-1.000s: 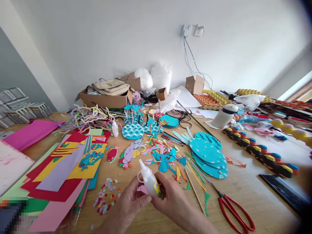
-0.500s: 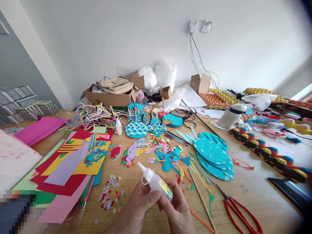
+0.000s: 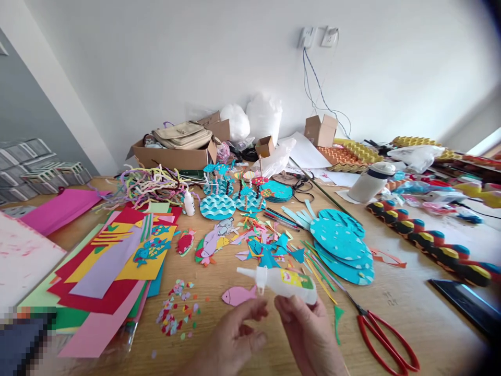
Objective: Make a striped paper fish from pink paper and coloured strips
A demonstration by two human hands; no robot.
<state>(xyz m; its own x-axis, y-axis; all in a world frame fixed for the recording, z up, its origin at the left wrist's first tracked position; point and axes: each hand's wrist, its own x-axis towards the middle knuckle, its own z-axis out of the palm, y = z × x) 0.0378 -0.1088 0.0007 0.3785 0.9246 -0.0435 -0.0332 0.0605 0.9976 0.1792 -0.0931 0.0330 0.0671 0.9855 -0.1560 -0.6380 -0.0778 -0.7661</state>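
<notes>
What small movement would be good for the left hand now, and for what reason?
Probably lower the left hand onto the pink paper fish to steady it: that hand looks empty beside the fish, while the right hand holds the squeeze bottle close by.

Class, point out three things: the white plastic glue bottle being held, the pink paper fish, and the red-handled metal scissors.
White plastic glue bottle (image 3: pixel 296 281): head view, on its label.
Pink paper fish (image 3: pixel 237 296): head view, mid-body.
Red-handled metal scissors (image 3: pixel 366 317): head view, handles beside the pivot.
</notes>
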